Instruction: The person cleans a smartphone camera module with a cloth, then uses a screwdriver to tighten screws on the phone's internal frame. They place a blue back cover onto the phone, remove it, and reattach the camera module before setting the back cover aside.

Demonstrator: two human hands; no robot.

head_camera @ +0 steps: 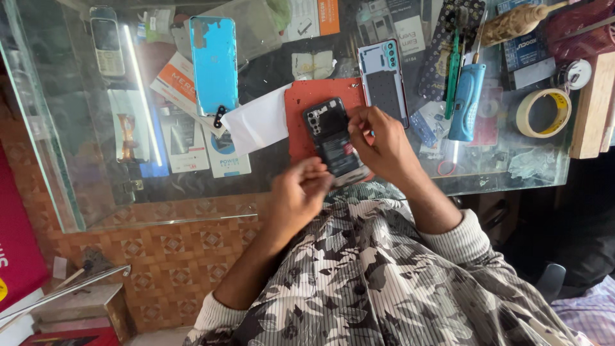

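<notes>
The near end of the opened phone (333,138) is hidden under the left hand (298,192) and right hand (381,144), so whatever the fingertips pinch there cannot be made out. The red mat (307,102) is partly covered by the phone. At the far right, the wooden block (592,106) runs off the edge.

A blue phone back (214,63) lies on the glass surface (77,160), far to the side of the fingers. A white paper (259,122) sits closer to them. Another phone back (384,80), pale with a dark middle, lies just past the fingers. Beyond it are a blue tool (466,102) and a green one (453,74). A roll of tape (543,113) is well apart. An old phone with buttons (106,41) rests in the far corner.
</notes>
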